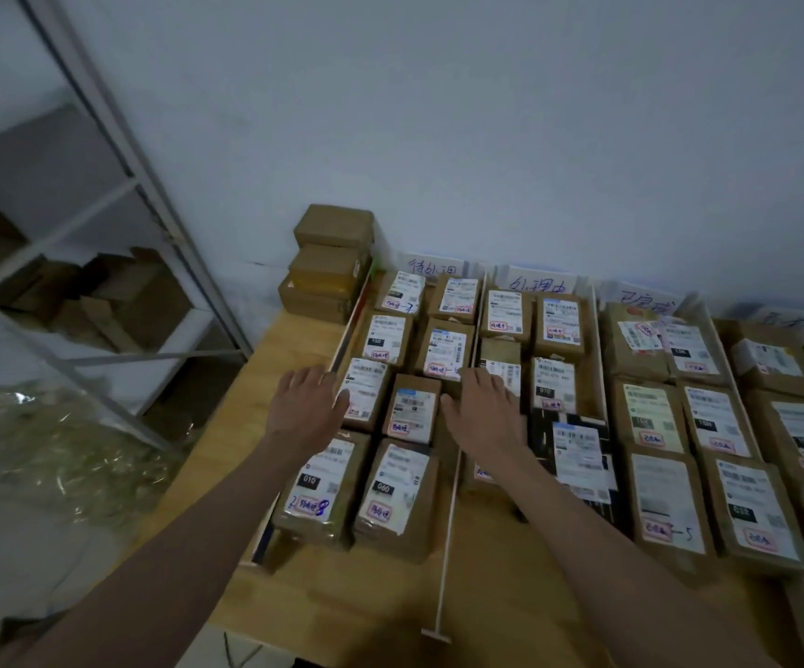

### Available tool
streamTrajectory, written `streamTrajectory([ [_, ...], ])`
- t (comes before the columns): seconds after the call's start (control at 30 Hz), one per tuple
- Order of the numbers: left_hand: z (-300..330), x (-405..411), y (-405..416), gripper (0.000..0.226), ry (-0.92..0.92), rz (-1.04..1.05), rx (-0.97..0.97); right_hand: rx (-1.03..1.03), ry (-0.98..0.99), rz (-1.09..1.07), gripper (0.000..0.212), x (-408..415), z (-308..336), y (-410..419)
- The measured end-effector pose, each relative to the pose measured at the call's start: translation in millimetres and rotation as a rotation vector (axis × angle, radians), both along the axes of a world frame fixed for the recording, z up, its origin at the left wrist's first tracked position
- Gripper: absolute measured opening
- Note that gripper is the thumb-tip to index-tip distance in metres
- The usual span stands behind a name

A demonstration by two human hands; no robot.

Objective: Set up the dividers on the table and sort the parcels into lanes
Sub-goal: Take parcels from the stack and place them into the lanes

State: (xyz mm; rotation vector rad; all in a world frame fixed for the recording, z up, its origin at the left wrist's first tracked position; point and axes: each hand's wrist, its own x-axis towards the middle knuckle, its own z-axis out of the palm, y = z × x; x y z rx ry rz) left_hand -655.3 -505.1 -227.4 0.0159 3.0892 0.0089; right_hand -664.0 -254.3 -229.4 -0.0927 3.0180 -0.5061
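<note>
Several brown labelled parcels lie in lanes on the wooden table (294, 614), split by thin white dividers (448, 518). My left hand (306, 405) reaches over the leftmost lane's outer divider (342, 347), fingers straight, thumb touching a labelled parcel (364, 392). My right hand (484, 409) lies flat with straight fingers over the divider between the first two lanes, resting on a parcel (503, 366) in the second lane. Between the hands sits a small parcel (409, 409). Handwritten lane signs (431, 267) stand at the back against the wall.
Three plain cardboard boxes (330, 262) are stacked at the table's back left corner. A grey metal shelf rack (116, 185) with boxes stands to the left, with bagged packing material (63, 465) on the floor below it. More parcels fill the lanes at the right (727, 450).
</note>
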Motion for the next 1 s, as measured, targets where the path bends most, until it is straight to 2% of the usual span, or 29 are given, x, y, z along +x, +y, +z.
streamTrajectory([
  [0.23,-3.8,-25.1,-80.0,0.050,-0.015,-0.018,0.030,-0.012,-0.045,-0.036,0.048,-22.3,-3.1,-83.1],
  [0.57,-3.9,-113.6,-186.9,0.052,-0.033,-0.074,0.020,-0.114,-0.037,-0.210,0.041,-83.3,0.8,-202.4],
  [0.73,-5.2,-171.5,-212.3,0.053,-0.043,-0.094,0.043,-0.108,-0.033,-0.285,0.043,-125.9,0.1,-233.0],
  [1.0,-5.9,-259.8,-224.6,0.049,-0.001,-0.140,0.104,-0.102,-0.048,-0.290,0.044,-215.2,-1.4,-262.2],
])
